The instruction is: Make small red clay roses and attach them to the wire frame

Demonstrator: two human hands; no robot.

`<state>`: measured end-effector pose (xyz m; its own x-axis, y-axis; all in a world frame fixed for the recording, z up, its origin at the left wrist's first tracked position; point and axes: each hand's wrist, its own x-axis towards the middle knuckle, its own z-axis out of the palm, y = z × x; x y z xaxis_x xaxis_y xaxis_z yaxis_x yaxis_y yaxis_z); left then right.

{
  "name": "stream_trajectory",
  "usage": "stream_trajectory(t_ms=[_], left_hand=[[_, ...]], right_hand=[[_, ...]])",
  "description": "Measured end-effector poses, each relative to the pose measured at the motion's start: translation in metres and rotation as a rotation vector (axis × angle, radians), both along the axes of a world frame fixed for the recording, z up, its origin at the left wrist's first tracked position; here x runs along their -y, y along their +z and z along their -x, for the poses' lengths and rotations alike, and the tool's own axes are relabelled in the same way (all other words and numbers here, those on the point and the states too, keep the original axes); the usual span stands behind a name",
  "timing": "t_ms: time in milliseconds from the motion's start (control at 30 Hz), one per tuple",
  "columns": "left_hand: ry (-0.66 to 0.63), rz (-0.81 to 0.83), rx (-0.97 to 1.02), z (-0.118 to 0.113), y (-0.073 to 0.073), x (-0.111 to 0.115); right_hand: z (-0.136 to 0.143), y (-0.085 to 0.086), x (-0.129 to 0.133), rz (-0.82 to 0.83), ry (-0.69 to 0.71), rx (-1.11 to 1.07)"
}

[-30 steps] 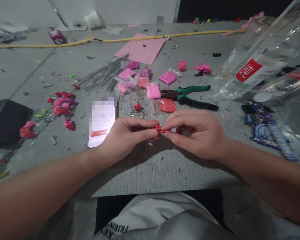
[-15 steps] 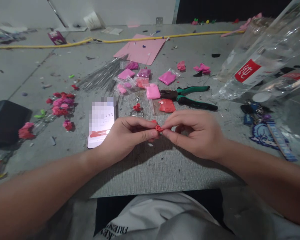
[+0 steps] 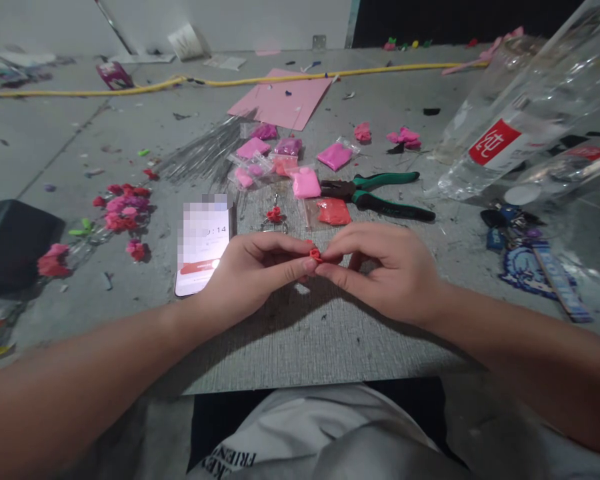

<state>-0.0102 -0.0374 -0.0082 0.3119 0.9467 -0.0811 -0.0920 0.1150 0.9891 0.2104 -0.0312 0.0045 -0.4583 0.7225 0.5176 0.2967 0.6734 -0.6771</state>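
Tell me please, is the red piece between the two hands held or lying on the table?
Held: the left hand and right hand pinch the red piece from opposite sides.

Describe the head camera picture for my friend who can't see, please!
Left hand and right hand pinch a small red piece over a gray table. A lit phone lies near the left hand, with green-handled pliers and small pink and red packets beyond.

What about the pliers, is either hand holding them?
No, the pliers lie on the table, while the left hand and right hand pinch a small red piece together.
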Motion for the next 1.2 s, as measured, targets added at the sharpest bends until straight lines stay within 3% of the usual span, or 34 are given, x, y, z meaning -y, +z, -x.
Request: stream_trajectory(t_ms=[533, 867, 967, 1100, 1200], left_hand=[[-0.120, -0.174, -0.025, -0.001, 0.008, -0.002], [-0.220, -0.148, 0.019, -0.001, 0.007, -0.005], [-0.222, -0.297, -0.161, 0.001, 0.007, -0.009], [-0.379, -0.695, -0.531, 0.003, 0.002, -0.013], [-0.428, -0.859, -0.706, 0.004, -0.003, -0.012]], right_hand=[[-0.002, 0.003, 0.000, 0.271, 0.008, -0.067], [-0.007, 0.002, -0.008, 0.005, 0.141, 0.019], [-0.011, 0.005, -0.014, 0.029, 0.160, -0.031], [-0.015, 0.003, -0.023, 0.186, -0.011, -0.112], [-0.015, -0.002, -0.029, 0.261, -0.077, -0.084]])
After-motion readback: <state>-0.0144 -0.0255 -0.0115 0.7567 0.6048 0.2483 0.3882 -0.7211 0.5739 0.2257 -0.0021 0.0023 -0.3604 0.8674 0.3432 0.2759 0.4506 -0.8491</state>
